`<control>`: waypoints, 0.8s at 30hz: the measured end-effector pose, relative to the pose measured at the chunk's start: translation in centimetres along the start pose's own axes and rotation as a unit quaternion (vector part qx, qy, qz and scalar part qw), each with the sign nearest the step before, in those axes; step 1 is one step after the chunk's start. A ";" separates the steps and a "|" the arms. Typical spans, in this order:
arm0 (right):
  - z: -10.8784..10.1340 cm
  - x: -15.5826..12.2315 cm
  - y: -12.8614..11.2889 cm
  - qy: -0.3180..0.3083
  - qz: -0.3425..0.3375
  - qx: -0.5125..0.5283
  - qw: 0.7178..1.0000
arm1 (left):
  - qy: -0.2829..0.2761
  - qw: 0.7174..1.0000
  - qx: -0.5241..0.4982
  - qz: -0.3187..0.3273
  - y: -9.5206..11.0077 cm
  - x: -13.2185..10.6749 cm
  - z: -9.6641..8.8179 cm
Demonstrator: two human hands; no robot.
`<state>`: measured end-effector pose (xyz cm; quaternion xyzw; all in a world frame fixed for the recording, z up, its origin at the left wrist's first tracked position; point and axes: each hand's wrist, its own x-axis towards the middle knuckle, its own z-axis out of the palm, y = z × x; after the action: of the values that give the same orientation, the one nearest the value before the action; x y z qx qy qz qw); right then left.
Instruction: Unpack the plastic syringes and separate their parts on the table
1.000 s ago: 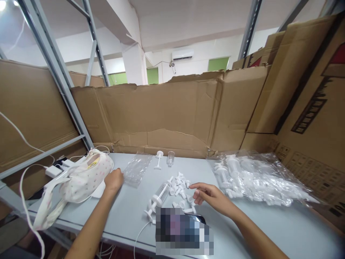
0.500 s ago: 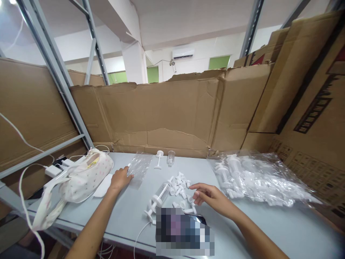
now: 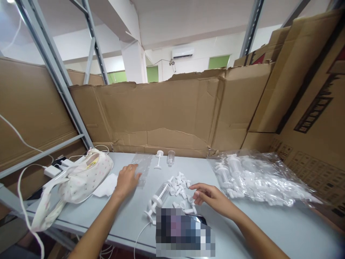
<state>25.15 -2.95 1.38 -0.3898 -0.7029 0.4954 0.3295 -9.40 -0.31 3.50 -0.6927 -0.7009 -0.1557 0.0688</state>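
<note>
My left hand point(image 3: 127, 180) lies on the left part of a flat clear plastic bag point(image 3: 144, 169), with its fingers stretched forward and thumb apart. On the other side, my right hand point(image 3: 211, 198) rests loosely curled and open at the right edge of a pile of small white plastic nozzles point(image 3: 180, 185); nothing shows in its grasp. Between the hands, a clear syringe-like barrel with a white plunger point(image 3: 159, 198) lies tilted by the nozzles. Farther back are a white plunger point(image 3: 159, 160) and a clear ribbed cylinder point(image 3: 170, 158).
At right lies a large clear bag of white parts point(image 3: 258, 178). A blurred-out phone point(image 3: 183, 230) with a cable sits at the front edge. To the left are a white cloth bag point(image 3: 83, 176), white tissue point(image 3: 106, 185) and power plugs point(image 3: 52, 171). Cardboard point(image 3: 161, 111) walls the back.
My left hand has slid right and slightly forward over the clear bag, uncovering more of the white tissue. The right hand has stayed in place.
</note>
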 end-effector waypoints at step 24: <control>0.1 0.2 -0.5 0.008 -0.013 0.173 0.985 | 0.091 0.936 -0.090 0.328 8.7 -3.7 -4.2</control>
<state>24.85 -2.98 1.82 -0.3212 -0.6089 0.6023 0.4041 -1.19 -5.17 7.35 -0.8701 -0.4087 -0.2494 0.1170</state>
